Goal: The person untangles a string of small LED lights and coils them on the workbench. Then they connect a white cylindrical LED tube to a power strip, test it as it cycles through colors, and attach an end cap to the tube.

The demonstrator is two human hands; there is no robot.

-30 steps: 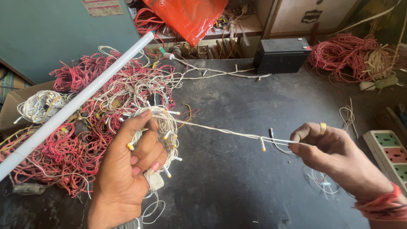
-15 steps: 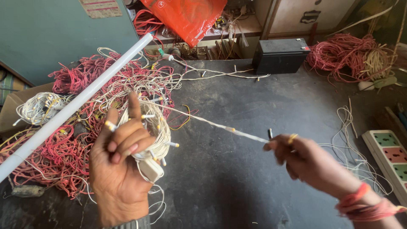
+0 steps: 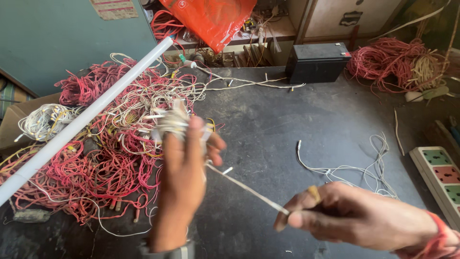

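A big dark worktop (image 3: 297,144) fills most of the view. On its left side lies a huge heap of red and white wires (image 3: 110,158), and a long white tube (image 3: 81,122) leans across that heap. At the back hangs an orange plastic bag (image 3: 211,19), with a black box (image 3: 316,62) on the worktop just to its right. A paper sign (image 3: 114,8) (pale, with a ragged edge) sticks to the blue-green wall at the top left. At the right edge sits a white power strip (image 3: 438,175) with green and pink squares.

The left hand (image 3: 184,177) is raised upright, its grip closed around a bundle of white wire (image 3: 172,122). One thin white wire (image 3: 244,187) runs tight from the bundle down to the right hand (image 3: 350,216). The right hand's fingers are pressed together, pinching that wire near its end.
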